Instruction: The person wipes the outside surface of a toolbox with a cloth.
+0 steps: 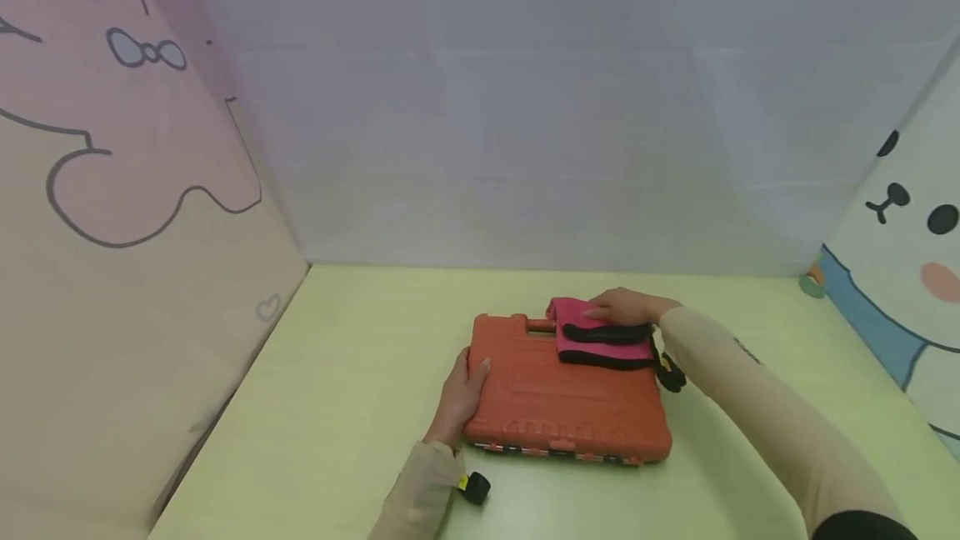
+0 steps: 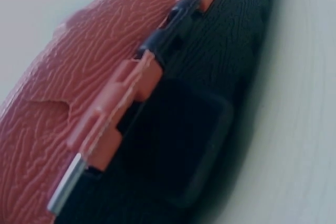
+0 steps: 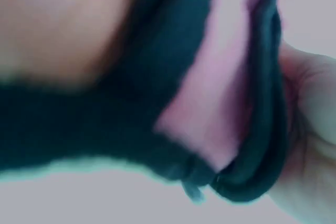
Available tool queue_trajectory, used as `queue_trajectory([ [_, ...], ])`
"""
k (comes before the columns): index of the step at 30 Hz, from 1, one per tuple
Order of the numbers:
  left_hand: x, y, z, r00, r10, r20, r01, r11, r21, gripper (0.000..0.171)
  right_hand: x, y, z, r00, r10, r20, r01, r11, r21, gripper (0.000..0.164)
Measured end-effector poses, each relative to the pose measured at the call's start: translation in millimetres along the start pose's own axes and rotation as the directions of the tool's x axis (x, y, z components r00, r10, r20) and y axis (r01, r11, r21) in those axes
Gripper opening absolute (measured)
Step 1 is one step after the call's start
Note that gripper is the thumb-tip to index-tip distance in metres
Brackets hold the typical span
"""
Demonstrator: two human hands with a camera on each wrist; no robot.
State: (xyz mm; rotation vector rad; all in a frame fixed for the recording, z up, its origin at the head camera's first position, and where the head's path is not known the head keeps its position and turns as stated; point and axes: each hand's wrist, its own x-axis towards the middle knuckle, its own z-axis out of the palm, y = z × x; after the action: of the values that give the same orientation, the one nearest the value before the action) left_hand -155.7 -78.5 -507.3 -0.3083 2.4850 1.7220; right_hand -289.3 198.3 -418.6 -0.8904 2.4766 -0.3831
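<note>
The left hand [image 1: 454, 397] grips the left edge of the orange case [image 1: 555, 411] on the table [image 1: 337, 407], thumb uppermost, while the right hand [image 1: 628, 307] grasps the pink cloth [image 1: 603, 351] over the case's far-right portion.

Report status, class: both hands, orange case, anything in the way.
Left hand grips orange case, left side. Right hand on pink fabric. Case flat on table. In the way: fabric, over case's far right part.
</note>
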Motion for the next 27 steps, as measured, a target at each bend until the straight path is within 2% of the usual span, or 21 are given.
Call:
queue_trajectory([
  [3,1.0,0.4,-0.7,1.000,-0.003,0.003,0.003,1.000,-0.015,0.063,-17,18,1,0.998,0.056,-0.015,-0.054,0.992,0.111,0.040],
  [6,0.4,0.9,-0.3,1.000,-0.012,0.011,0.012,1.000,-0.027,0.063,-33,37,5,0.994,0.105,-0.014,-0.099,0.967,0.233,0.048],
  [10,-0.6,1.7,0.0,1.000,-0.012,0.016,0.013,0.999,-0.038,0.064,-49,58,17,0.989,0.148,-0.006,-0.132,0.901,0.413,0.056],
  [13,-1.2,2.2,-1.0,1.000,-0.008,0.018,0.009,0.999,-0.036,0.065,-51,59,25,0.989,0.145,-0.024,-0.113,0.853,0.509,0.060],
  [14,-1.1,2.2,-1.6,1.000,-0.006,0.018,0.007,0.999,-0.034,0.065,-48,56,26,0.989,0.140,-0.035,-0.103,0.852,0.513,0.060],
  [17,0.0,2.5,-3.9,1.000,-0.004,0.015,0.004,1.000,-0.027,0.064,-35,40,24,0.989,0.130,-0.078,-0.087,0.908,0.411,0.061],
  [19,1.9,2.5,-5.3,1.000,-0.006,0.009,0.006,1.000,-0.021,0.063,-24,27,20,0.988,0.110,-0.111,-0.073,0.951,0.300,0.055],
  [21,3.5,2.8,-6.4,1.000,-0.005,0.004,0.005,1.000,-0.012,0.063,-11,14,15,0.987,0.077,-0.140,-0.051,0.982,0.184,0.045],
  [24,4.9,2.8,-6.7,1.000,-0.005,0.003,0.005,1.000,-0.008,0.063,7,-5,10,0.988,-0.006,-0.153,0.018,0.997,0.079,0.031],
  [27,4.1,1.5,-5.1,1.000,0.002,0.015,-0.002,1.000,-0.015,0.063,24,-22,12,0.985,-0.082,-0.151,0.083,0.997,0.001,0.028],
])
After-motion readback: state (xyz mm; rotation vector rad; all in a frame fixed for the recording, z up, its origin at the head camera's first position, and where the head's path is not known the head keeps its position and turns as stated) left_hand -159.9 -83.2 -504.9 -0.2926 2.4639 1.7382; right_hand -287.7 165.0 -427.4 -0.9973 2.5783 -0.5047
